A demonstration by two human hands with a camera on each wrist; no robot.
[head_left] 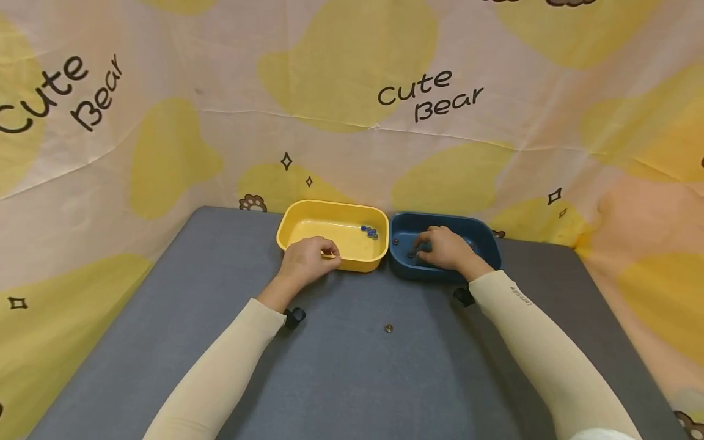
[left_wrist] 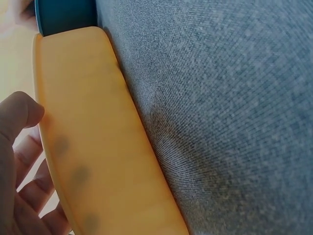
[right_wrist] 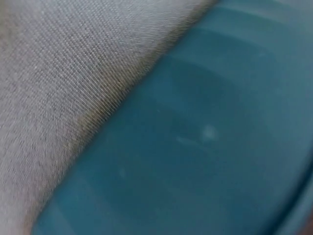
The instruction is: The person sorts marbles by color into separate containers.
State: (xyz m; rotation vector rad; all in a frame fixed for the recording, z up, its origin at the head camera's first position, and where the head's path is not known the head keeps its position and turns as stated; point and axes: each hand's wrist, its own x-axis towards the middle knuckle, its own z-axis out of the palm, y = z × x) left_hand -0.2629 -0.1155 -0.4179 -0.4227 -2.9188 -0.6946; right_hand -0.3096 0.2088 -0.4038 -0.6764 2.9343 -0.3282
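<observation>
My left hand is at the front rim of a yellow bin, fingers loosely bent. In the left wrist view its thumb is right at the rim, and the other fingers reach inside, their shadows showing through the wall. Several small blue beads lie in the bin's right part. My right hand reaches into a dark blue bin, thumb and fingers apart. A small dark bead lies by its fingertips, and a reddish-brown bead farther left. The right wrist view shows mostly the blue bin's outer wall.
One small brown, ring-like piece lies on the grey table in front of the bins. The bins stand side by side near the table's back edge. A patterned cloth hangs behind and along both sides.
</observation>
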